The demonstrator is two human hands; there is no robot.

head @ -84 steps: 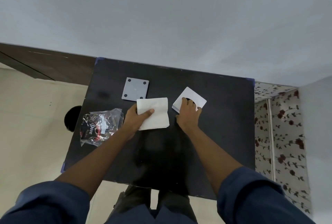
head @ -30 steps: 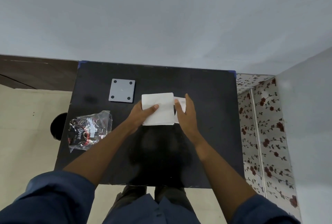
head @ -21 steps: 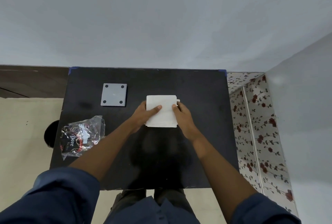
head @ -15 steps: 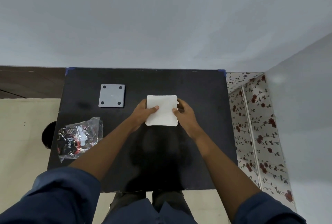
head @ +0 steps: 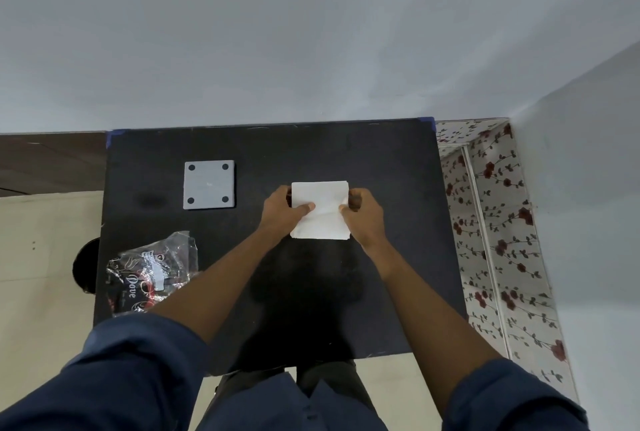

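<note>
While the napkin stack (head: 323, 223) lies on the black table (head: 381, 160), its long axis twelve to six, the left hand (head: 282, 211) pinches its nine o'clock edge and the right hand (head: 367, 217) its three o'clock edge, thumbs on top, equally near

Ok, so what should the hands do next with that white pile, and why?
Probably press both sides gently inward to square up the white stack. The left hand and right hand already pinch it from opposite sides with the thumbs on top. Its sheets look slightly out of line at the corners, so a small squeeze over the black table should even them.
</note>
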